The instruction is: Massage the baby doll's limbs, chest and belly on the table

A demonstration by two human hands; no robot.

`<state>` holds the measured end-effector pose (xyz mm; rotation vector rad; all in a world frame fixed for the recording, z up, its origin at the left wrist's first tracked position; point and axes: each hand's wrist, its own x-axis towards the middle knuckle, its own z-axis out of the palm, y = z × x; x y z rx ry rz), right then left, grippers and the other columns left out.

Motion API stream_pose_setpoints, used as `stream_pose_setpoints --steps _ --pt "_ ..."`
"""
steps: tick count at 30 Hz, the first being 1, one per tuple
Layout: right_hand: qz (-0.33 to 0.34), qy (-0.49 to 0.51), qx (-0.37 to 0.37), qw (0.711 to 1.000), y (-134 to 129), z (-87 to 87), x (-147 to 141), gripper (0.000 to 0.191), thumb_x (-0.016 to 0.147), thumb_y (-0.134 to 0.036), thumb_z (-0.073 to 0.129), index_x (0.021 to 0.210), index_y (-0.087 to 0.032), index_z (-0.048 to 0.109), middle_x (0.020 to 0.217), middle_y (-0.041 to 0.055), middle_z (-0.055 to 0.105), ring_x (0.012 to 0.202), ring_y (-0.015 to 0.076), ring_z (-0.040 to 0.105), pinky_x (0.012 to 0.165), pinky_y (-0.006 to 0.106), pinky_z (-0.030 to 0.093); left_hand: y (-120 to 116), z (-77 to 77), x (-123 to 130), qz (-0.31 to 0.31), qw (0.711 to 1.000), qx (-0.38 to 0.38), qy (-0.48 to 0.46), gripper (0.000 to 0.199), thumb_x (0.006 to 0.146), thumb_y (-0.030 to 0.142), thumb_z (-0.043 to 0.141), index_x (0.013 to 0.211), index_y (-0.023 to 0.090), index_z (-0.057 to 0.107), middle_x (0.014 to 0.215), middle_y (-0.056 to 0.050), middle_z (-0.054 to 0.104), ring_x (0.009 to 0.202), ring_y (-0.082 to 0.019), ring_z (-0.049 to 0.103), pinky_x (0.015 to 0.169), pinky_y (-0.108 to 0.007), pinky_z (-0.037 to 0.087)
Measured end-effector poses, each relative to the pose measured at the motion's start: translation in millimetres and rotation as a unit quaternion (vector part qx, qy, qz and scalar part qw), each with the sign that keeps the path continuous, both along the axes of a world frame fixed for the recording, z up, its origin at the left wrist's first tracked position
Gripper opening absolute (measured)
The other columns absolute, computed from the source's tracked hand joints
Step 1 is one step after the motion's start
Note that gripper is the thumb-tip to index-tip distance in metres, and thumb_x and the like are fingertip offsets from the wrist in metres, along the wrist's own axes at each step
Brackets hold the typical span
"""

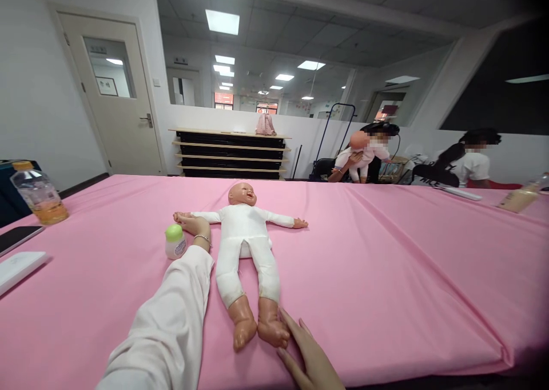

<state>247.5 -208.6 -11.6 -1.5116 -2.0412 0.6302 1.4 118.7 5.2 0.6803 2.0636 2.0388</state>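
A baby doll with a white cloth body lies on its back on the pink-covered table, head at the far end and arms spread. My left hand reaches to the doll's hand on the left side, touching it with fingers stretched out; how they meet is partly hidden. Just below that hand stands a small white jar with a green lid, close to my wrist. Beside the doll's foot on the right, my right hand rests with its fingers apart, the fingertips against or very near the foot.
On the left of the pink cloth are a bottle of amber liquid, a phone and a white box. Another bottle lies tilted at the far right. Beyond the table a person holds another doll; a second person sits farther right.
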Motion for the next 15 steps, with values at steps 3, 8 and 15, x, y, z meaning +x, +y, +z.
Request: stream_pose_setpoints --steps 3,8,15 --pt "-0.024 0.005 -0.015 1.0 -1 1.2 1 0.056 0.087 -0.043 0.039 0.136 -0.016 0.033 0.136 0.0088 0.036 0.126 0.0224 0.036 0.109 0.043 0.022 1 -0.2 4 0.023 1.0 -0.017 0.012 0.045 0.087 0.011 0.026 0.131 0.006 0.024 0.134 -0.023 0.03 0.127 -0.032 0.031 0.103 -0.048 0.031" --pt "-0.036 -0.022 -0.012 0.999 -2 -1.7 -1 0.059 0.086 -0.046 0.04 0.135 -0.015 0.034 0.135 0.0092 0.038 0.125 0.0216 0.038 0.109 0.043 0.024 -1 -1.1 6 0.009 0.999 -0.044 0.03 0.051 0.088 0.017 0.023 0.137 0.009 0.013 0.135 -0.023 0.029 0.124 -0.034 0.034 0.098 -0.05 0.034" --pt "-0.06 -0.102 0.148 0.982 -1 -12.4 -4 0.052 0.084 -0.042 0.047 0.129 -0.017 0.04 0.12 0.0086 0.055 0.106 0.0211 0.056 0.095 0.04 0.045 1 -2.8 4 -0.029 0.995 -0.08 0.054 0.054 0.087 0.014 0.025 0.139 0.007 0.011 0.135 -0.024 0.03 0.123 -0.036 0.033 0.097 -0.054 0.03"
